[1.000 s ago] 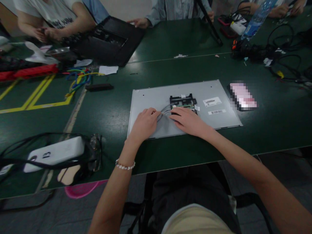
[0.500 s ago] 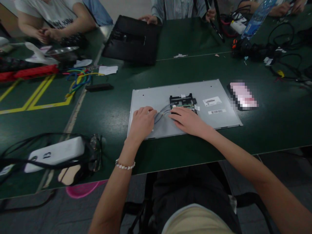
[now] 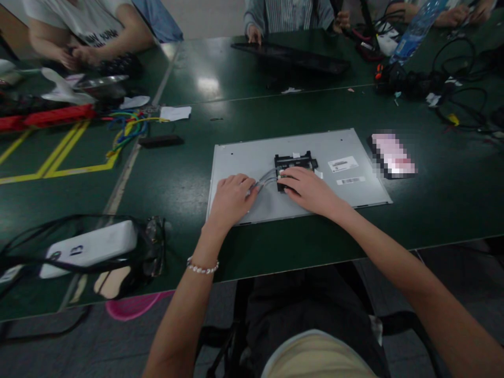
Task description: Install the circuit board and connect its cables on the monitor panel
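Note:
A grey metal-backed display panel (image 3: 262, 148) lies flat on the table in front of me. Near its middle sits a black plastic bracket (image 3: 280, 160), partly covered by my right hand (image 3: 315, 193). The fingertips of that hand are bent around the end of a bundle of grey cables (image 3: 268, 177), at the small connector on the bracket. My left hand (image 3: 233, 197) rests over the panel's left part, its thumb and fingers closed on the other end of the cables. That cable end is hidden under the fingers.
A phone (image 3: 394, 155) lies right of the panel. At left are a white power bank-like block (image 3: 92, 248) with black cords, a dark bar (image 3: 160, 141) and coloured wires (image 3: 132, 128). Across the table, a co-worker's hand (image 3: 254, 35) holds a black panel (image 3: 299, 56). A bottle (image 3: 413, 34) stands back right.
My right hand has shifted slightly right, and my left thumb has come closer to the cables. Across the table, the co-worker has tilted the black panel down and moved it right.

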`<move>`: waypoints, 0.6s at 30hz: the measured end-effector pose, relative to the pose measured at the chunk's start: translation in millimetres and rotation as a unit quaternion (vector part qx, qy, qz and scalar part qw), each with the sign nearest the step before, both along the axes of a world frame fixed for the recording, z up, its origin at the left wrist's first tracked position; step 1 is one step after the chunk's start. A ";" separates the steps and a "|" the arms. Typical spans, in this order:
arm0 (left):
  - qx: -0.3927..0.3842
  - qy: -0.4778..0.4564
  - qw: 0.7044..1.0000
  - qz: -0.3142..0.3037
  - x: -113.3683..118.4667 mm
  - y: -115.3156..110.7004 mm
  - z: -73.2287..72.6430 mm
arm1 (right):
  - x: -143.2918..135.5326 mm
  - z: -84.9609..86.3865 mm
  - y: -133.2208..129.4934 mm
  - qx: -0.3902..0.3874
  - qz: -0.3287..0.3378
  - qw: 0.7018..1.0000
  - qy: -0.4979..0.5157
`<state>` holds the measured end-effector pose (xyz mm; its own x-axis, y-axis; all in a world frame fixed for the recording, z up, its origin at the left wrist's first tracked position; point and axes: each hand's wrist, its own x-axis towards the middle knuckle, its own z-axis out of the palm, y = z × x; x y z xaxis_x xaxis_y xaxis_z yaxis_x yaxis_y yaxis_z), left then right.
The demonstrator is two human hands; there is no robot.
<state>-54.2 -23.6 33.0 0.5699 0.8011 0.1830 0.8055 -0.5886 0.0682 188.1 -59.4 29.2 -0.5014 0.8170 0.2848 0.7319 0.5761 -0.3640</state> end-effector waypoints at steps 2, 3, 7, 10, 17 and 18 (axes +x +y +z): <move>-0.002 -0.005 1.000 -0.008 0.3 0.0 -0.2 | -1.1 0.9 -1.0 -0.003 -0.001 1.000 -0.004; -0.005 -0.007 1.000 -0.013 0.5 0.0 -0.2 | -1.6 1.2 -1.5 -0.004 -0.001 1.000 -0.006; -0.019 -0.006 0.999 -0.047 0.6 -0.3 0.4 | -2.6 0.4 -1.4 -0.003 0.004 1.000 -0.011; -0.025 -0.001 0.997 -0.070 0.1 -0.3 0.9 | -2.6 -0.4 -0.7 -0.005 0.005 1.000 -0.009; -0.030 -0.001 0.997 -0.073 -0.5 -0.1 -0.3 | 3.0 3.4 0.2 -0.003 -0.033 0.999 0.002; -0.030 -0.002 0.997 -0.073 -0.6 0.0 -0.5 | 5.4 3.6 0.8 -0.004 -0.050 0.999 0.005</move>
<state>-54.8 -23.6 32.4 0.6806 0.7191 0.1401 0.7110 -0.6944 0.1104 193.5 -58.6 32.8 -0.4144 0.8647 0.2838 0.7814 0.4979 -0.3761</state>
